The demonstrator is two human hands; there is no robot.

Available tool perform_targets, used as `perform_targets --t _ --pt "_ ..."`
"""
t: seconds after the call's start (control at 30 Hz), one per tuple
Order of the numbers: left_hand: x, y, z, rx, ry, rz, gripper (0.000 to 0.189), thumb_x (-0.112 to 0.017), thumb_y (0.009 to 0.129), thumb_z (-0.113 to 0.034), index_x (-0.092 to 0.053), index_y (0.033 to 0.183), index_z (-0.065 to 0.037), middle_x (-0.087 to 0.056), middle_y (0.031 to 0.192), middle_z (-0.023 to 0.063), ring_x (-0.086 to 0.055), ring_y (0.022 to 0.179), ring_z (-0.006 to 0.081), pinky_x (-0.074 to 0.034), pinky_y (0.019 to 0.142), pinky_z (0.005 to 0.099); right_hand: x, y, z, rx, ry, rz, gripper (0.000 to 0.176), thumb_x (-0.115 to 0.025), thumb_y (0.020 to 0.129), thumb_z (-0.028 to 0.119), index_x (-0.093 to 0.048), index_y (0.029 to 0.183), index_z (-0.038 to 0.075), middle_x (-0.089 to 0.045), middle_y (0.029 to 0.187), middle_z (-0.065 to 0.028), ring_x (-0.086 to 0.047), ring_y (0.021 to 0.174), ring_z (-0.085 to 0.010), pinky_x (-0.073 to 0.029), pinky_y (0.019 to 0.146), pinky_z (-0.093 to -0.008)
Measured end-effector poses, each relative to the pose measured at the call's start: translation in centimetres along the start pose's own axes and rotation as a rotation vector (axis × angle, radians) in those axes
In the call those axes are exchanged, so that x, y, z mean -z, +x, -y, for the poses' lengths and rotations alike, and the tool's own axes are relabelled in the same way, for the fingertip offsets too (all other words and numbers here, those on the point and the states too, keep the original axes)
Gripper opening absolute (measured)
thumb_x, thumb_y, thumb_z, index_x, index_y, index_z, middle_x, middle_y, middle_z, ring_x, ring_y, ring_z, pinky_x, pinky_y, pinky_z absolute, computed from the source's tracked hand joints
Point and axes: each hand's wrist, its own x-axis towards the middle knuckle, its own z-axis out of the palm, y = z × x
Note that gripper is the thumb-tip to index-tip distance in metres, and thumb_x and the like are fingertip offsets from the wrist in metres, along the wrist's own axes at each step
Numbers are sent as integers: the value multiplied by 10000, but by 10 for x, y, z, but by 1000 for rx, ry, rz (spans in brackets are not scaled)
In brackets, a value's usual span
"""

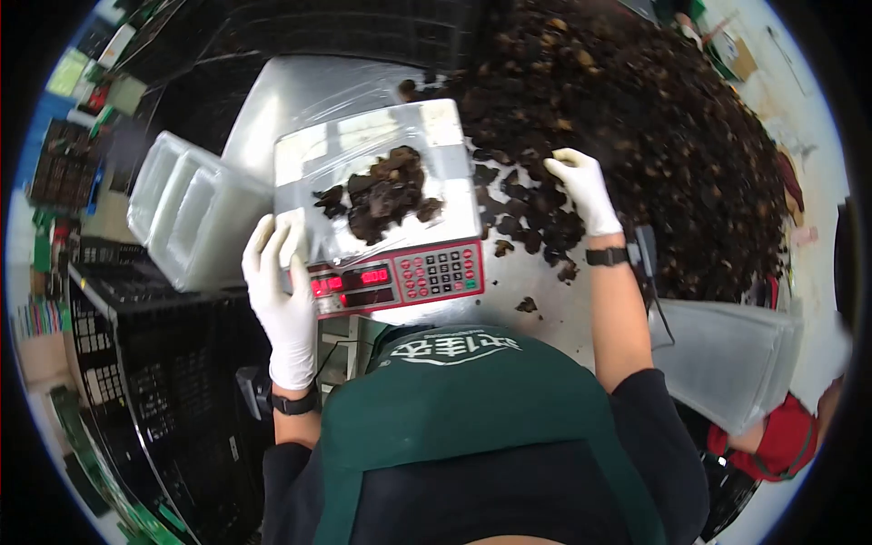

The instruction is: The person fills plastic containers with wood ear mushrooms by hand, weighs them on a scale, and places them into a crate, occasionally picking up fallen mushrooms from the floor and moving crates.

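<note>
A digital scale [445, 272] with a red keypad panel stands before me, its display lit red. On its metal platform lies a clear plastic tray [318, 227] holding a small heap of dark brown wood ear mushrooms [386, 195]. My left hand [280, 295], in a white glove, rests at the left edge of the scale and tray, fingers stretched out and apart. My right hand [586, 191], also gloved, is over the near edge of a large pile of wood ear mushrooms [627, 118]. Its fingers are curled together; anything between them is hidden.
Stacked clear trays [204, 218] stand left of the scale. More translucent containers [727, 354] are at the right, near a person in a red garment [788, 440]. Black crates [182, 381] fill the lower left. Loose mushroom pieces [527, 305] lie on the metal table [545, 318].
</note>
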Motion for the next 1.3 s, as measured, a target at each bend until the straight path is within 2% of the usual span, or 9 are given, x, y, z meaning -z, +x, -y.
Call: perform_targets --t 0.27,0.4,0.57,0.83,1.0,1.07,1.13,1.23,1.3 --pt "9 3 9 33 11 -66 409 -603 837 79 -655 1223 -48 -579 1330 165 -564 1237 335 -454 1052 401 -66 -56 145 429 121 317 173 -714 874 102 -701 1009 -6 -687 879 -13 -611 801 -63 -485 715 -228" --pt "15 1 6 80 -50 -89 393 -581 868 67 -646 1239 -44 -572 1351 149 -550 1263 310 -417 1078 387 -121 -70 178 832 -39 363 180 -717 847 131 -702 992 26 -677 929 -67 -644 819 -165 -509 754 -272" --pt "22 -6 16 90 8 -103 388 -598 858 53 -655 1229 -46 -565 1351 152 -567 1240 305 -464 1048 385 -173 -52 150 1147 -257 537 243 -693 801 162 -700 1017 51 -665 1054 -98 -610 1029 -293 -488 928 -393" --pt "21 -10 22 130 -18 -85 390 -582 882 45 -645 1252 -60 -574 1351 131 -544 1268 287 -410 1089 379 -131 -60 166 1060 -168 539 420 -707 810 125 -678 1228 84 -628 1307 -133 -580 1226 -285 -430 1079 -379" --pt "22 -5 22 116 -27 -97 385 -578 884 42 -645 1250 -58 -576 1349 130 -548 1264 284 -412 1087 377 -69 -23 85 556 141 165 413 -715 854 167 -670 1258 102 -645 1276 -125 -594 1208 -289 -450 1053 -385" --pt "22 -4 24 114 -16 -95 383 -576 885 42 -646 1248 -56 -577 1348 130 -549 1264 283 -413 1086 376 -30 -10 21 667 -441 -44 452 -724 864 218 -647 1302 135 -614 1308 -143 -566 1231 -313 -440 1060 -397" --pt "21 -2 25 108 -25 -94 383 -574 883 44 -647 1246 -55 -576 1350 129 -550 1264 284 -413 1085 376 -9 -32 -18 489 -715 -161 505 -732 861 264 -617 1343 161 -564 1363 -155 -518 1267 -339 -418 1079 -418" --pt "15 1 24 96 -54 -79 385 -574 878 48 -645 1244 -48 -579 1346 132 -554 1259 286 -416 1084 379 10 -55 -62 349 -746 -119 529 -727 853 260 -600 1358 162 -528 1405 -160 -481 1300 -354 -400 1095 -432" --pt "10 5 21 72 -67 -66 386 -573 875 50 -643 1243 -43 -582 1338 138 -558 1254 289 -417 1082 381 12 -64 -76 477 -719 -180 442 -711 824 111 -655 1262 131 -595 1289 -124 -534 1212 -326 -439 1036 -403"
